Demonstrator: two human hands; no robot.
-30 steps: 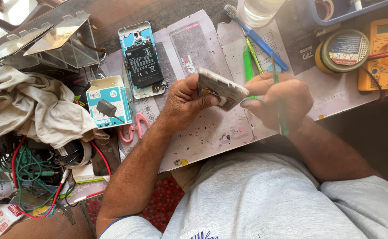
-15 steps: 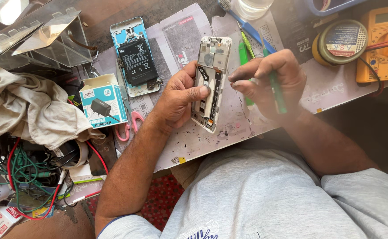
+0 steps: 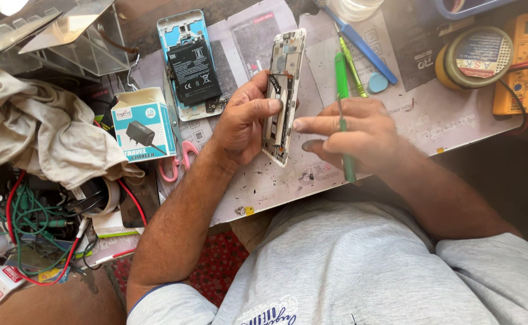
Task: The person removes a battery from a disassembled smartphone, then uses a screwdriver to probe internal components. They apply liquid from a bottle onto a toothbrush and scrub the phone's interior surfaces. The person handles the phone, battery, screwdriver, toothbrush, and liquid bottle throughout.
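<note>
Both hands are working over the table [image 3: 432, 129]: the left hand [image 3: 243, 123] is gripping a white phone frame [image 3: 284, 90] by its long edge, holding it nearly upright and tilted above the work mat, with the thumb pressing across its open inner side. The right hand [image 3: 351, 129] is pinching a green-handled tool [image 3: 342, 114] between thumb and fingers, its index finger stretching out toward the frame's lower half and sitting just beside it. Judging by how things are lying, the phone frame is already opened up, with its inner parts exposed, while a second blue phone body [image 3: 189, 63] with a black battery is resting apart on the mat; no reassembly is showing yet. Nearby, a blue screwdriver [image 3: 360, 45], a yellow multimeter [image 3: 526, 66] and a charger box [image 3: 143, 123] are lying around the mat.
</note>
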